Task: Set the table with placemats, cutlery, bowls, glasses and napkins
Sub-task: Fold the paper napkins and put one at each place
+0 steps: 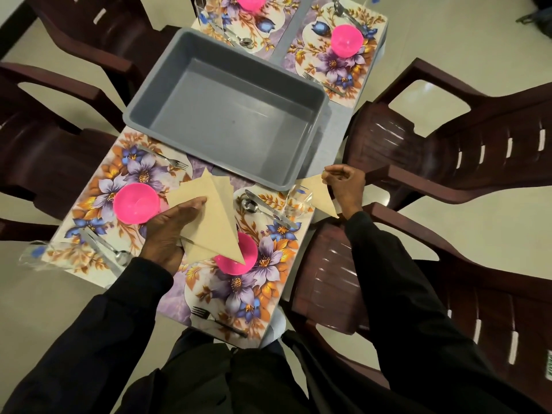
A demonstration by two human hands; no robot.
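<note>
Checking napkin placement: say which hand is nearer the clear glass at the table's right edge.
Right. The right hand, pinching a beige napkin, is beside the clear glass; the left hand is far left.

The placemats [239, 294] are showing purple, blue and orange flowers on a cream ground edged in marbled lilac. The bowls [136, 203] are glowing hot pink. The tub [233, 115] is showing flat grey. The folded napkins [215, 216] and the lone napkin [321, 192] are showing plain beige. The cutlery [268, 209] is gleaming silver, and the clear glass [298, 201] is carrying a small blue mark. The chairs [478, 150] are showing dark reddish brown, the floor [448, 40] pale cream, the sleeves [388, 279] black.
</note>
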